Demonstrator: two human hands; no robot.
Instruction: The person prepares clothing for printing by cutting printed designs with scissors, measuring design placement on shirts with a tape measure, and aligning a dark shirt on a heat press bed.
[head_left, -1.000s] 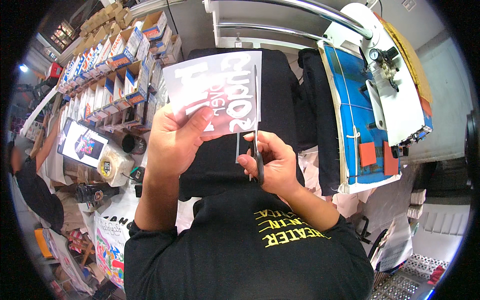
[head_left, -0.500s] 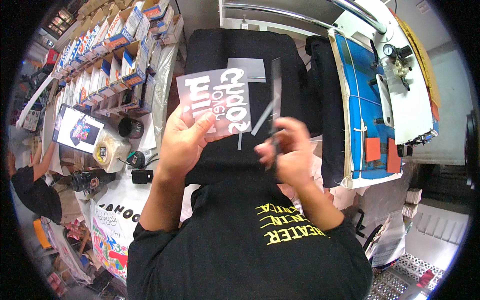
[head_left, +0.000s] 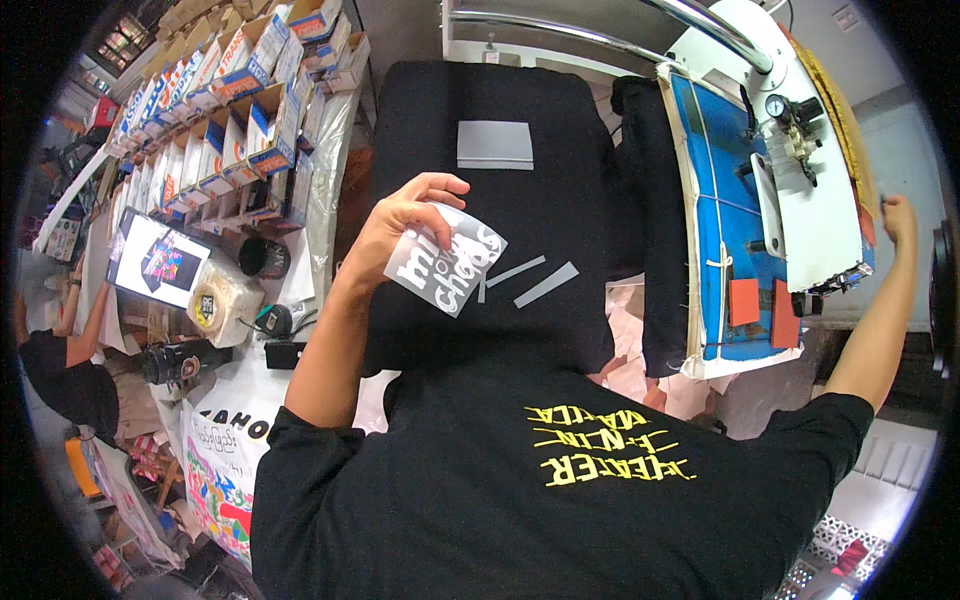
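My left hand (head_left: 405,215) pinches a small translucent film sheet (head_left: 447,272) with white lettering, tilted above the black cloth (head_left: 560,220). Two narrow cut strips, one a film strip (head_left: 548,285), lie on the cloth just right of the sheet, with the end of another partly hidden behind it. Farther back rests a grey film piece (head_left: 495,143). My right hand (head_left: 897,217) is stretched far out to the right, beside the white machine. Its fingers look curled, and what they hold is too small to make out.
At right stands a white press machine (head_left: 735,60) with a gauge, next to a blue board (head_left: 712,240) carrying red pads (head_left: 743,302). On the left are open cardboard boxes (head_left: 230,130), a tablet (head_left: 160,258), a tape roll (head_left: 222,308) and a black cup (head_left: 265,258). Another person (head_left: 65,370) stands far left.
My right hand, which held scissors at the film's right side, has swung far out to the right. My left hand has turned and lowered the sheet. Another cut strip now shows on the cloth.
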